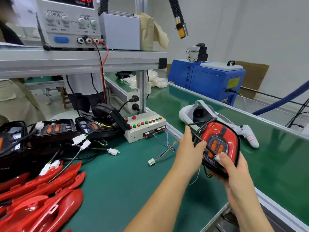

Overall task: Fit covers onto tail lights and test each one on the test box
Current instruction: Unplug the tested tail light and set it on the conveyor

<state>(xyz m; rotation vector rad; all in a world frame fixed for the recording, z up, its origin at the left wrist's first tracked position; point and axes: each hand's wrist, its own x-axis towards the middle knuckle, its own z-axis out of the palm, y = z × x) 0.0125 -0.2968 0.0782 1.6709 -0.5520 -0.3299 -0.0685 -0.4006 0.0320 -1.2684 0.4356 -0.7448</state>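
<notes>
I hold a tail light (222, 139) with its red cover fitted, above the green mat at the right. My right hand (234, 169) grips its lower edge, thumb on the white connector (217, 158) of its black cable. My left hand (190, 148) holds the left side, fingers around the cable. The white test box (147, 129), with coloured buttons and lamps, stands to the left; its loose white plug (151, 161) lies on the mat. Several uncovered black tail lights (55, 131) with white plugs lie at the left. A pile of red covers (41, 196) fills the lower left.
A power supply (70, 22) with red and black leads sits on the shelf above. A white headset (197, 114) and controller (249, 135) lie on the green conveyor (275, 161) behind the tail light. A blue machine (207, 79) stands beyond. A person stands at the far left.
</notes>
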